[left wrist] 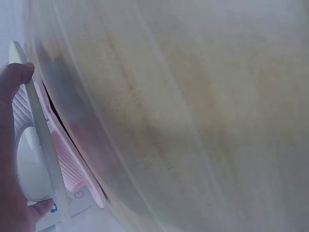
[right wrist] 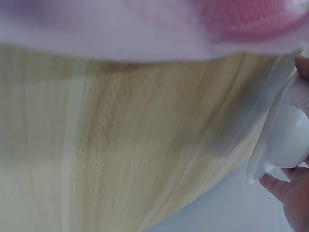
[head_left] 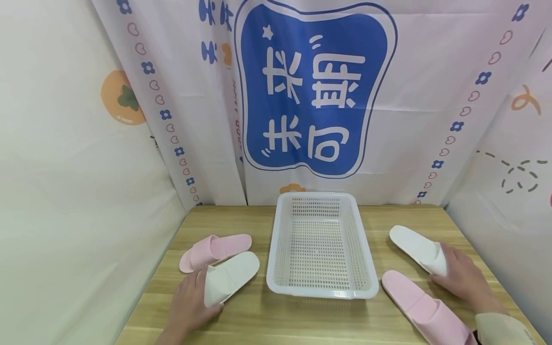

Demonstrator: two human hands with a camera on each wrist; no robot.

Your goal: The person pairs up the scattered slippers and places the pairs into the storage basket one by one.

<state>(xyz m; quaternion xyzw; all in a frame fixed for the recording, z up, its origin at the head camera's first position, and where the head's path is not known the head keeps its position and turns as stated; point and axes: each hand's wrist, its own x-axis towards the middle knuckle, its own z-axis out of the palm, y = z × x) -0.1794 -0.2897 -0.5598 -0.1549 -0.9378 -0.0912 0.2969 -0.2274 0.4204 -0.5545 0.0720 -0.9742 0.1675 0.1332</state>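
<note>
In the head view my left hand point(head_left: 189, 302) grips a white slipper point(head_left: 242, 269) across its strap end, with the toe pointing away to the right. The left wrist view shows thumb and a finger on opposite edges of that slipper's sole point(left wrist: 48, 145). Just behind it a pink slipper point(head_left: 235, 243) lies on the table. On the other side, my right hand point(head_left: 465, 278) holds a second white slipper point(head_left: 411, 243) at its strap, fingertips along the sole edge in the right wrist view. Nearer to me lies another pink slipper point(head_left: 403, 290), its near end beside the right sleeve.
A white perforated plastic basket point(head_left: 321, 291) stands between the two pairs on the wood-grain table point(head_left: 276, 326). Printed cloth hangs behind point(head_left: 207, 158) the table, and pale fabric walls point(head_left: 77, 215) rise at both sides.
</note>
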